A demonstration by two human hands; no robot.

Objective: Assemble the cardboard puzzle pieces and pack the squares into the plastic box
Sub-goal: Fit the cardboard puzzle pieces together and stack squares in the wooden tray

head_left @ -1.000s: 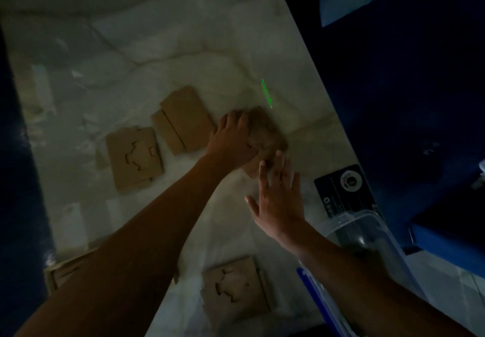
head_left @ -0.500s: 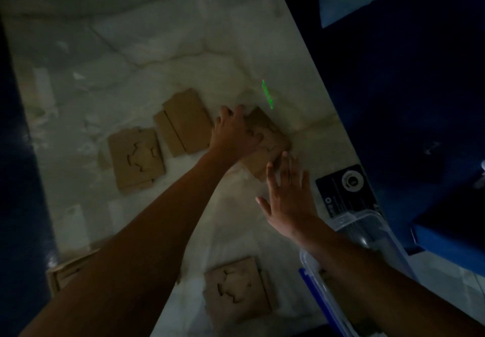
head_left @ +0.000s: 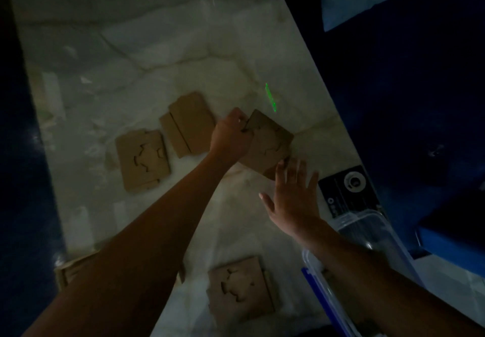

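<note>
- Your left hand (head_left: 231,137) pinches the square (head_left: 267,145); press its seams flat on the tabletop (head_left: 157,47).
- Right hand (head_left: 291,194) is spread, empty; brace the near edge.

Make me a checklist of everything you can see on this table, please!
Surface: pale marble-look table, dimly lit.
Job's things: cardboard square under both hands; three more cardboard stacks; plastic box at right edge.
Clutter: black card; green light streak.
Grippers: left hand pinching the square's edge; right hand open, fingertips at its near corner.
Cables: nothing seen.
Surroundings: dark blue floor.
</note>
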